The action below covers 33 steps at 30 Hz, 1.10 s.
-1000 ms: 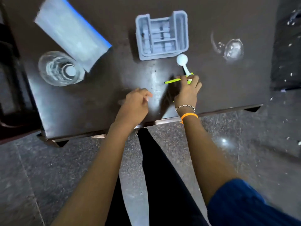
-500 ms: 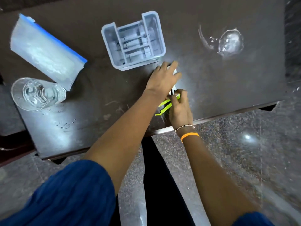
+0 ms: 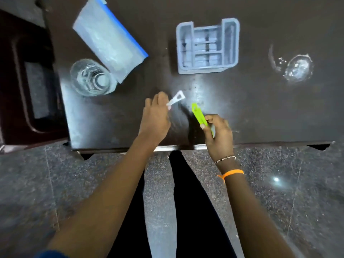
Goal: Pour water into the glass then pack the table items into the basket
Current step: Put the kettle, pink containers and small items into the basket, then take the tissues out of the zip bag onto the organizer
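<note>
On the dark table (image 3: 260, 112), a grey plastic basket (image 3: 207, 47) with inner dividers stands at the back centre. A clear glass (image 3: 91, 77) holding water stands at the left. My left hand (image 3: 155, 116) is shut on a white plastic spoon (image 3: 176, 97); only its handle end sticks out of my fingers. My right hand (image 3: 218, 134) grips a bright green utensil (image 3: 199, 114), handle end pointing up toward the basket. Both hands hover over the table's near edge, below the basket.
A clear zip bag with a blue strip (image 3: 109, 40) lies at the back left, touching the glass. A puddle of spilled water (image 3: 297, 68) sits at the right. A dark wooden chair (image 3: 28, 81) stands left of the table. Speckled floor lies below.
My left hand has taken up the white spoon and pulled back left. My right hand has lifted the green utensil off the table. The view has shifted.
</note>
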Motion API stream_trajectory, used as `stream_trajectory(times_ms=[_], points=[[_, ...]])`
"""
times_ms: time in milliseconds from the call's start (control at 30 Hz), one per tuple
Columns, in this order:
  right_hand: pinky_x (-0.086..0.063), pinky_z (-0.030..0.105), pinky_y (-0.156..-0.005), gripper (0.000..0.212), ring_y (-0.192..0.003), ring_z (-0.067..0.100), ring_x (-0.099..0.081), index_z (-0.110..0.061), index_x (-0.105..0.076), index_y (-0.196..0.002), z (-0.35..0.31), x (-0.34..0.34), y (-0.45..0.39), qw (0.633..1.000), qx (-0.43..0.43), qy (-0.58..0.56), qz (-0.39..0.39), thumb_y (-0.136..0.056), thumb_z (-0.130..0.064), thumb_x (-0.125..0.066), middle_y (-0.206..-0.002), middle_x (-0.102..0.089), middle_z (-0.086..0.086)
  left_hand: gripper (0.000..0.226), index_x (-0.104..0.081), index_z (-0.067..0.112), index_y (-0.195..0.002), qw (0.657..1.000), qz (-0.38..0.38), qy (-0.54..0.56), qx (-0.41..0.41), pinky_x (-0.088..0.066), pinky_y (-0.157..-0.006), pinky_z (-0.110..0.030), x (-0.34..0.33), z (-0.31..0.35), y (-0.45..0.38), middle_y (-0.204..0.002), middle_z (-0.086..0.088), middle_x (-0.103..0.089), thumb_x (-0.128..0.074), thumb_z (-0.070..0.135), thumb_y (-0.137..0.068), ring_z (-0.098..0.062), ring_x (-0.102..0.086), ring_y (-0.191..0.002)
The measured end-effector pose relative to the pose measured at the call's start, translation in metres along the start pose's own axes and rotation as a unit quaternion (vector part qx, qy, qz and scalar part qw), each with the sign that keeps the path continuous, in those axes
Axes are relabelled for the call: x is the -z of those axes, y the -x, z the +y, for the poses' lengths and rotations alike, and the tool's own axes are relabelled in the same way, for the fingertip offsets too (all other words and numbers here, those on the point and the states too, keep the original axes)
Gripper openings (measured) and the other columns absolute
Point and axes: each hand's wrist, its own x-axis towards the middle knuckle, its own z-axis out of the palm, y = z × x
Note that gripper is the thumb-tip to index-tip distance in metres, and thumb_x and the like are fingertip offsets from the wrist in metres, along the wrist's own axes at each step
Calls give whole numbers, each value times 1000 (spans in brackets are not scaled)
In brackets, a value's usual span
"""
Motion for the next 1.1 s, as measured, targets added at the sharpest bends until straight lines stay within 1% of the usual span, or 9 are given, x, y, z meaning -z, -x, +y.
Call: stream_trajectory(times_ms=[100,200,333,433,533,700,800,967,1100], points=[[-47,33,-76,14,-82,27,-61,-7,-60,-98,-48,-23,-9,996,20,-74,-38,-85,-10,-54,-94,-66,9,13,-49,1,-104,975,77,175,115,-34,-79,-36,42,-23,29,-101,-19,-63,-46,5,-91,-37,-55,-92],[-43,25,-81,21,-91,24,-59,-6,-61,-102,-106,-53,-18,987,115,-64,-96,-84,-6,-52,-100,-66,11,12,-56,6,-99,943,162,208,201,-38,-75,-29,85,-57,59,-96,-12,-64,-56,12,-88,-29,-59,-88],[-36,9,-85,35,-98,16,-53,-5,-61,-110,-190,-95,-22,962,220,-44,-157,-79,8,-50,-106,-65,15,14,-66,7,-96,889,281,228,281,-43,-83,-22,145,-113,95,-95,-1,-56,-62,13,-84,-18,-59,-89],[-36,13,-91,43,-103,24,-54,-6,-60,-115,-254,-135,-21,942,275,-12,-193,-76,9,-51,-109,-60,15,14,-69,10,-94,837,349,227,354,-43,-86,-25,184,-162,118,-99,-6,-62,-62,16,-83,-18,-61,-90],[-38,26,-93,46,-101,32,-54,-9,-61,-115,-319,-182,-16,922,324,27,-211,-75,9,-50,-108,-59,15,17,-71,9,-96,787,400,215,418,-42,-88,-28,215,-213,133,-104,-12,-64,-62,15,-82,-25,-62,-94],[-43,44,-87,44,-98,38,-53,-14,-65,-105,-402,-253,-21,865,446,126,-193,-74,8,-43,-105,-61,17,26,-70,9,-104,790,367,171,461,-35,-96,-30,239,-277,134,-116,-14,-59,-59,11,-80,-31,-52,-108],[-43,46,-82,38,-101,36,-52,-15,-64,-100,-435,-290,-33,830,483,214,-177,-76,5,-42,-107,-59,15,29,-69,11,-107,777,346,181,493,-33,-97,-30,239,-301,134,-121,-12,-56,-57,9,-80,-31,-49,-113],[-41,45,-94,50,-111,36,-49,-21,-65,-107,-451,-324,-46,726,533,315,-300,-73,7,-43,-111,-63,12,31,-66,8,-109,777,283,209,522,-36,-92,-34,236,-332,131,-125,-15,-53,-54,5,-81,-35,-49,-116],[-41,39,-103,58,-118,34,-51,-21,-64,-115,-452,-330,-48,722,485,328,-369,-69,8,-44,-124,-62,14,33,-62,5,-114,788,252,225,515,-38,-92,-35,235,-338,131,-126,-14,-53,-60,7,-82,-34,-50,-116]])
